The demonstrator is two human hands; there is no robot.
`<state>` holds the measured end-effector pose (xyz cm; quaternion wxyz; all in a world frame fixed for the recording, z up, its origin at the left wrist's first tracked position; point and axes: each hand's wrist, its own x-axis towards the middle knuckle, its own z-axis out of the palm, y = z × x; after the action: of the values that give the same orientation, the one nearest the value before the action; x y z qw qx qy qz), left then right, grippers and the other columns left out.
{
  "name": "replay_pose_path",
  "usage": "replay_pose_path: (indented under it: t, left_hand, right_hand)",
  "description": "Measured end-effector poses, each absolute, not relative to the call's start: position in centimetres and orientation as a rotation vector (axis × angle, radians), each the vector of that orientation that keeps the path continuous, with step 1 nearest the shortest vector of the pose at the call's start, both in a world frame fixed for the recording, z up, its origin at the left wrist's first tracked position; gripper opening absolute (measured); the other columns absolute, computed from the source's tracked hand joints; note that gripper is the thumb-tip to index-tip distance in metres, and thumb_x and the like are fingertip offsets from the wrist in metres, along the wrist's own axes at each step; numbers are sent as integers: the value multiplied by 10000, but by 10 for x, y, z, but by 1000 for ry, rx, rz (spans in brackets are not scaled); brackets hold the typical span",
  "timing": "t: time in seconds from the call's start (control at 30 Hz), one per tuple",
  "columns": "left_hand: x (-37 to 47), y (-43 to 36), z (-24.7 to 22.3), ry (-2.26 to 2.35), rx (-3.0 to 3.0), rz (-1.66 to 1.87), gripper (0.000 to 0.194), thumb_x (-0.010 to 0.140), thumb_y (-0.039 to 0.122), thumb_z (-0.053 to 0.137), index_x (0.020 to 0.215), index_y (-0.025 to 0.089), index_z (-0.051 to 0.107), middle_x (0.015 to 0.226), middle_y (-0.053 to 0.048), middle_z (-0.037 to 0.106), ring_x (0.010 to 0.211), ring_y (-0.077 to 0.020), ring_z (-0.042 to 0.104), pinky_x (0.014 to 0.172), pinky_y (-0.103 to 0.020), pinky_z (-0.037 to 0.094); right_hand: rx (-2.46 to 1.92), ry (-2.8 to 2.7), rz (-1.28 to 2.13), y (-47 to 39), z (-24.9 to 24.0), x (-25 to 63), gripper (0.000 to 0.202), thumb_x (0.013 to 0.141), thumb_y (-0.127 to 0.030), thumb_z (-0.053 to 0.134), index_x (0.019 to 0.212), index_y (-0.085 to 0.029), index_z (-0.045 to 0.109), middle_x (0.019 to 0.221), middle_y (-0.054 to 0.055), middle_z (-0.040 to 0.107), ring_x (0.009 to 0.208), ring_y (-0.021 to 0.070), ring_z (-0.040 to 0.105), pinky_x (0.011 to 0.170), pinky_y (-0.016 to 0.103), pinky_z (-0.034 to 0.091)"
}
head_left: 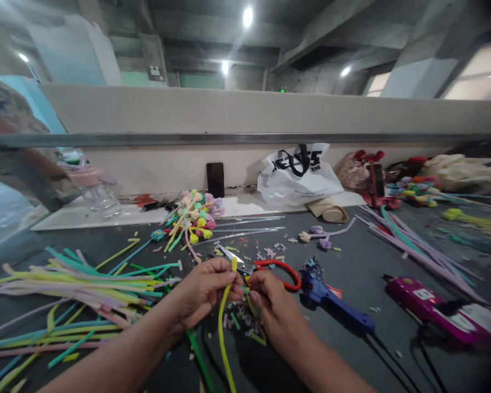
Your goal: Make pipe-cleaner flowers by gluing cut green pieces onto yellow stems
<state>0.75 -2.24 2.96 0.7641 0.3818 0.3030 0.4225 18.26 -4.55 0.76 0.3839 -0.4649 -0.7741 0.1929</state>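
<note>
A yellow pipe cleaner [224, 327] is pinched between the thumb and fingers of my left hand [202, 289], its long end hanging down toward me. My right hand [276, 305] is closed close beside it, fingertips on a small yellow and teal piece [246, 290] that is mostly hidden. Whether that piece joins the pipe cleaner, I cannot tell. Just beyond my fingers are scissors [249, 268] with red handles, blades pointing up and left. Small cut scraps [245, 322] in lilac, green and yellow lie on the dark table below my hands.
Loose pastel pipe cleaners [85, 284] pile at the left. Behind stand a bunch of fuzzy flowers [196, 215], a phone [215, 180] and a white bag [297, 180]. At the right lie a blue glue gun [335, 305] and a magenta corded tool [433, 308]. Another person's arm [36, 164] shows far left.
</note>
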Motion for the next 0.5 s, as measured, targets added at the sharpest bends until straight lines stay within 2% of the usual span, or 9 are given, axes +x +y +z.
replay_pose_path:
  t: [0.17,0.3,0.37,0.5]
  left_hand:
    - [0,-16,30,717,836,935,67,739,155,607,726,122,551,743,-44,622,604,-73,580,603,-174,457]
    - [5,-19,29,686,855,860,85,735,169,610,730,122,538,720,-42,621,567,-76,576,585,-192,452]
    - [8,-21,29,692,872,845,98,733,179,613,725,121,533,701,-43,620,569,-83,578,585,-201,453]
    - [12,-23,28,786,928,874,126,714,195,626,698,125,521,653,-25,610,538,-91,569,547,-215,454]
  right_hand:
    - [-1135,-2028,316,-43,13,185,183,821,-125,401,913,-199,541,925,64,597,864,195,533,746,337,352]
    - [-1117,-2075,395,-44,17,180,71,783,-148,516,775,-196,568,716,5,617,703,154,548,704,306,322]
    - [-1143,-2046,444,-44,17,179,89,764,-147,535,698,-195,570,631,-15,605,634,139,530,682,294,323]
    - [-1279,-1830,735,-43,17,180,78,716,-163,534,650,-194,563,575,-16,573,591,143,495,593,262,352]
